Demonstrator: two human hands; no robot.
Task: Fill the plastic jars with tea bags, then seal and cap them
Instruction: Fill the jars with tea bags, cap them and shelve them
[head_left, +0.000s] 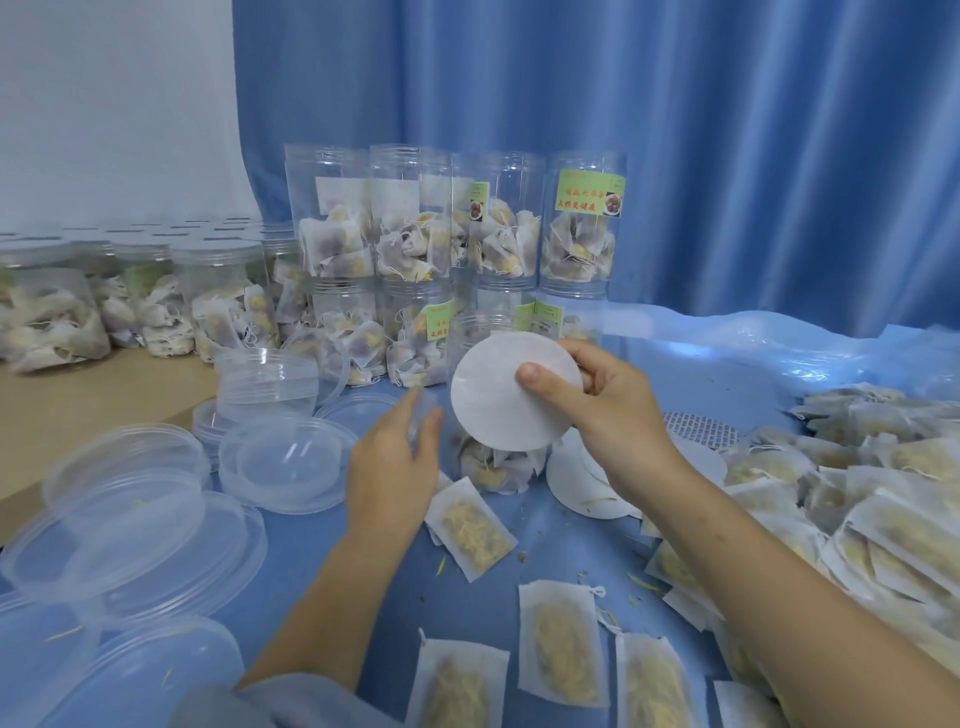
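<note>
The right hand (608, 410) pinches a round white seal disc (506, 392) between thumb and fingers, holding it tilted over the mouth of a clear plastic jar (493, 457) partly filled with tea bags at the centre of the blue-covered tabletop (561, 540). The left hand (395, 462), at the jar's 9 o'clock, lies with fingers loosely extended beside its wall; whether it touches is unclear. Loose tea bags (883, 499) heap at 3 o'clock, clear lids (135, 499) at 8 o'clock, filled jars (457, 260) stacked at 12 o'clock.
</note>
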